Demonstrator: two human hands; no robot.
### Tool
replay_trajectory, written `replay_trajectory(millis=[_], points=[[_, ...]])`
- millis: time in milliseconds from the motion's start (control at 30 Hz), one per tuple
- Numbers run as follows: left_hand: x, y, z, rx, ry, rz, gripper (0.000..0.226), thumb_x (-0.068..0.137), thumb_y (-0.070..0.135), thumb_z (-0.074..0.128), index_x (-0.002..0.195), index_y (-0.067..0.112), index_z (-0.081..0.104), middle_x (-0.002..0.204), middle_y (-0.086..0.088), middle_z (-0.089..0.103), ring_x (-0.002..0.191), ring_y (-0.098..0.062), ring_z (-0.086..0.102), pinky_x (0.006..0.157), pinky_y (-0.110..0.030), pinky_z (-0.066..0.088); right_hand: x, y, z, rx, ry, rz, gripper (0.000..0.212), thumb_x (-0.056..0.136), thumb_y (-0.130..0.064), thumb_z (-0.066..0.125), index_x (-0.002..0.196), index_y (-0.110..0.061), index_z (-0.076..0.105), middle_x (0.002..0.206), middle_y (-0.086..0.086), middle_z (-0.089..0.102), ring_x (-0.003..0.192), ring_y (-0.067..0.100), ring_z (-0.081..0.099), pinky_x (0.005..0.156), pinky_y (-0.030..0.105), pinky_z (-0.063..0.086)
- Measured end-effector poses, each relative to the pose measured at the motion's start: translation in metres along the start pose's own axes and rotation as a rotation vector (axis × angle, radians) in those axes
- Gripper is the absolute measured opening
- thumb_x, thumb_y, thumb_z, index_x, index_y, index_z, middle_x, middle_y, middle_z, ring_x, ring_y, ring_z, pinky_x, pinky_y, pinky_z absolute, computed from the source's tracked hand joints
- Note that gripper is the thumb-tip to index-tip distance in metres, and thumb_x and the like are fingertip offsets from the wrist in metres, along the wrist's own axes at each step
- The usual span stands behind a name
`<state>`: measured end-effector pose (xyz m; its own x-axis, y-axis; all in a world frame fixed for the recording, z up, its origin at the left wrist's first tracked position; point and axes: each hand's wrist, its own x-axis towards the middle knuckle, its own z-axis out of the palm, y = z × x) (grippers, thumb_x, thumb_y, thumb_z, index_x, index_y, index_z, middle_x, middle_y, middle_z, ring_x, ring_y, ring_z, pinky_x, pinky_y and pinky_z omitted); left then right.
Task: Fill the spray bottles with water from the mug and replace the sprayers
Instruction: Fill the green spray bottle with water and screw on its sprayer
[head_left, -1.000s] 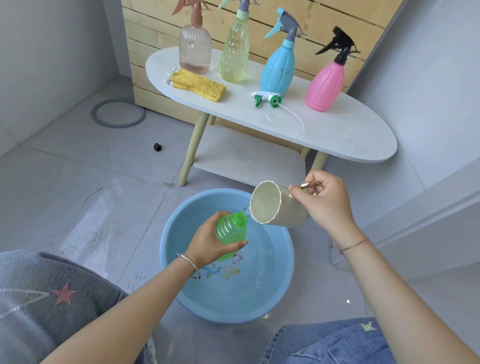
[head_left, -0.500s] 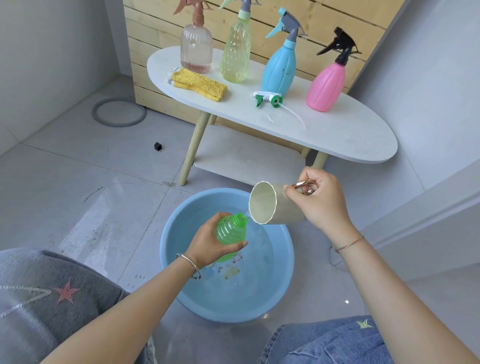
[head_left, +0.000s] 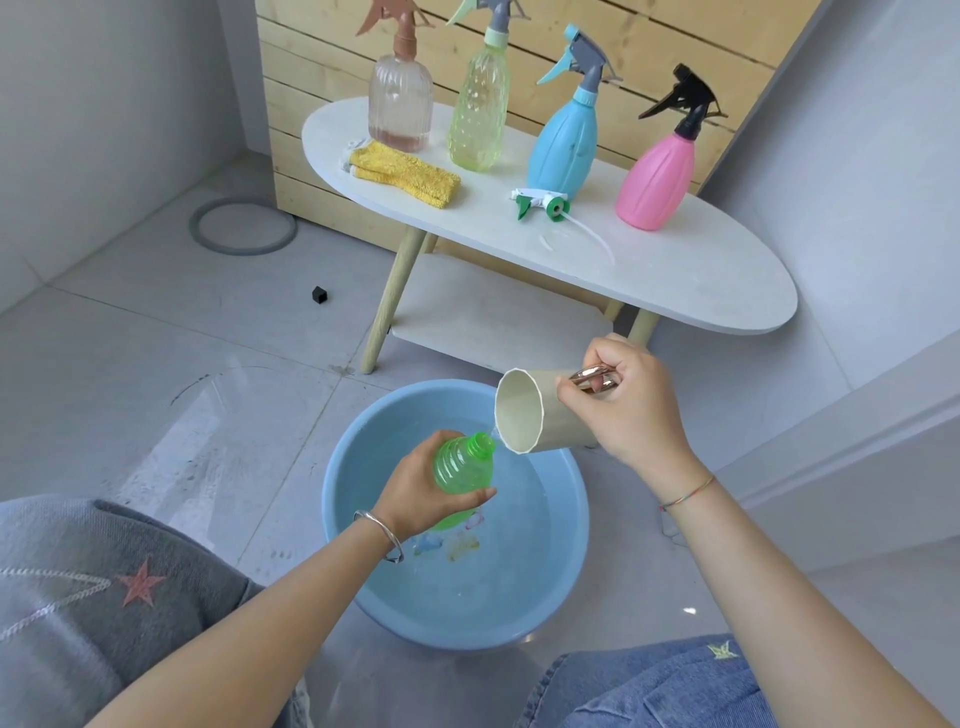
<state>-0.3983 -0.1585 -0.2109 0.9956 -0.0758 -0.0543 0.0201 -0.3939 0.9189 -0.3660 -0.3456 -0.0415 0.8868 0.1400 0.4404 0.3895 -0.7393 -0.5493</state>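
Nearest to you, your left hand (head_left: 415, 488) had its fingers and thumb curled round the belly of the green bottle (head_left: 462, 465), holding it tilted over the blue basin (head_left: 332, 525) with its neck bare of a sprayer. Your right hand (head_left: 628, 410) was closed on the metal handle of the mug (head_left: 524, 415). Since a second before, the mug had edged slightly toward the bottle, its rim staying at the bottle's mouth with a thin stream running between them. By that sign the filling was still under way, and capping had yet to come. The basin held water and stood on the grey tiled floor (head_left: 156, 364). Beyond it, the white oval table (head_left: 701, 280) carried the loose green sprayer (head_left: 540, 202), lying on its side; a folded yellow cloth (head_left: 405, 174); and four bottles with sprayers fitted: pink (head_left: 654, 182), blue (head_left: 561, 150), pale green (head_left: 478, 119), clear (head_left: 400, 104). Farthest off were a wooden slat panel (head_left: 649, 47) and a grey ring (head_left: 241, 226) on the floor.
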Motion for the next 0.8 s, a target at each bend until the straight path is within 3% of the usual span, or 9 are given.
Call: replay_trajectory(millis=[800], points=[[0.001, 0.002, -0.002, -0.015, 0.024, -0.004, 0.062, 0.063, 0.049, 0.086, 0.112, 0.035, 0.050, 0.106, 0.019, 0.060, 0.101, -0.004, 0.057, 0.085, -0.017, 0.041, 0.000, -0.017, 0.013, -0.185, -0.092, -0.278, 0.034, 0.071, -0.018, 0.067, 0.063, -0.020, 0.034, 0.062, -0.005, 0.036, 0.066, 0.016, 0.031, 0.066, 0.035, 0.029]])
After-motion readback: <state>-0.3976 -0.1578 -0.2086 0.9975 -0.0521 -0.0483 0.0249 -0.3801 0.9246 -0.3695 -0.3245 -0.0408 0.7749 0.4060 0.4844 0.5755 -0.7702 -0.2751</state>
